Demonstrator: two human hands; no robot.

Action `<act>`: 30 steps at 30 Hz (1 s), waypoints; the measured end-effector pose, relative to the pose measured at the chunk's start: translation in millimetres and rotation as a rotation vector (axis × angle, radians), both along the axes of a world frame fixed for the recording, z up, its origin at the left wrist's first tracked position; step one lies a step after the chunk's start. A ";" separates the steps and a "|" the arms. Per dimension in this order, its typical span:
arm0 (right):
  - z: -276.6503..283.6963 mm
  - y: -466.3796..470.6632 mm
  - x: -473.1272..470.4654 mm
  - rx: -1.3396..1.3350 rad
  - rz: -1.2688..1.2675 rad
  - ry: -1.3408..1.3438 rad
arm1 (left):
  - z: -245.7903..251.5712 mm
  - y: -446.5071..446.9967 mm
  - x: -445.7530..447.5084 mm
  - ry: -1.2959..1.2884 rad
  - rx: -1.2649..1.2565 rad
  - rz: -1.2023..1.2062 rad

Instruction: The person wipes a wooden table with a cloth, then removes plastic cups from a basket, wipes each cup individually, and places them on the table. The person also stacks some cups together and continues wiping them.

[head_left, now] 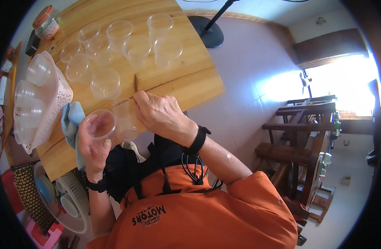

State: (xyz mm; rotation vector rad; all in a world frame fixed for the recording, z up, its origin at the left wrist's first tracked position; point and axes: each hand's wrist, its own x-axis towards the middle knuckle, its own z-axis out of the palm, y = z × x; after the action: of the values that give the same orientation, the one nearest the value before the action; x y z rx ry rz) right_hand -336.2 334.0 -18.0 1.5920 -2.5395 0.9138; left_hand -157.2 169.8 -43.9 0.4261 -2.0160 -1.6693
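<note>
My left hand (90,152) holds a clear plastic cup (101,125) with its round mouth facing up toward me. A light blue cloth (73,119) hangs along the outer side of that hand; whether the fingers grip it is hidden. Close beside it, my right hand (161,112) pinches a second clear plastic cup (124,116) near its rim, the base pointing toward my body. Both cups are over the near edge of the wooden table (190,81). Just beyond them stands another clear cup (105,84), and several more clear cups (136,48) are spread farther back.
On the left, a pink perforated plastic basket (61,93) holds stacked clear cups (32,109). A lidded jar (47,23) stands at the far left corner. Below the table is a white colander (77,199) with bowls. A black fan base (206,31) and wooden furniture (297,127) are to the right.
</note>
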 end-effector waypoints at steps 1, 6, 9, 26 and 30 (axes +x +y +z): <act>0.0 -0.3 0.3 0.000 0.007 -0.017 | 0.4 -0.5 -0.7 0.021 0.033 -0.030; 0.6 -3.2 4.2 -0.005 0.029 -0.123 | 3.0 -1.5 -2.6 0.032 0.066 0.004; -0.1 -3.8 5.6 -0.038 0.027 -0.228 | 3.9 -1.0 -2.0 0.028 0.068 -0.001; 29.0 -0.5 3.0 -0.209 0.028 -0.842 | 4.1 0.7 -4.0 -0.003 0.038 -0.043; 36.6 16.7 -2.0 -0.278 -0.065 -0.656 | 0.5 1.9 -6.0 0.056 0.057 -0.054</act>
State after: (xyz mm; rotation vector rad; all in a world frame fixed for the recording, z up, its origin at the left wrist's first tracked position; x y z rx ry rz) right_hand -338.2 350.8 18.6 1.2659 -2.6213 1.9433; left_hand -163.2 171.7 -43.4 0.3441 -1.9591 -1.7552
